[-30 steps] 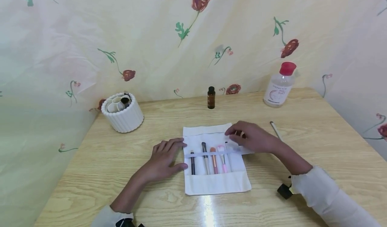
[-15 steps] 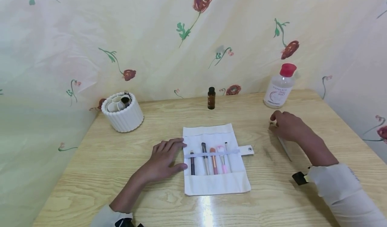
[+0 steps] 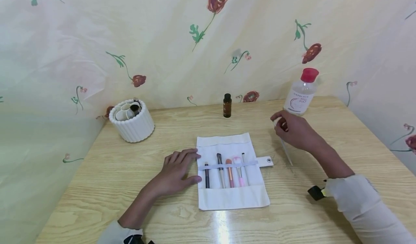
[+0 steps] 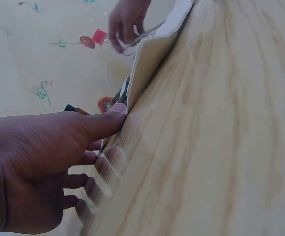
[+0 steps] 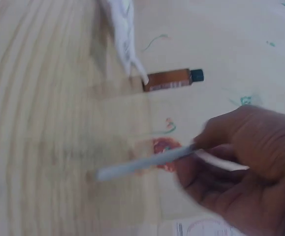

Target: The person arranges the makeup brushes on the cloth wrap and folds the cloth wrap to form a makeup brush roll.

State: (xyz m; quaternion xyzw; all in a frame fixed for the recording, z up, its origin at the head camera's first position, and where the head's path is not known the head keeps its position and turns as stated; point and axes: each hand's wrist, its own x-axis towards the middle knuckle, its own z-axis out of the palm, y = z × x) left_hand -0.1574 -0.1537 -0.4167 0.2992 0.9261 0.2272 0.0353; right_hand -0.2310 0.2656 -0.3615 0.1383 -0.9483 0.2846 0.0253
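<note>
A white fabric brush roll (image 3: 234, 198) lies unfolded on the wooden table, with several makeup brushes tucked under its strap. My left hand (image 3: 174, 173) rests at the roll's left edge in the head view, fingers and thumb tips touching it. In the left wrist view the thumb (image 4: 105, 124) presses on the edge of the roll. To the right of the roll, my right hand (image 3: 296, 131) pinches a slim pale makeup brush (image 3: 286, 152) near its upper end. Its handle (image 5: 137, 165) points away from the fingers in the right wrist view, somewhat blurred.
A ribbed white holder (image 3: 134, 128) with brushes inside stands at the back left. A small brown bottle (image 3: 227, 107) stands at the back middle. Behind my right hand is a clear bottle with a red cap (image 3: 303, 92). A snap tab (image 3: 264, 161) sticks out from the roll's right side.
My right hand left the roll's tab, reached right to the loose makeup brush, picked it up and has carried it left a little. The left hand has stayed in place.
</note>
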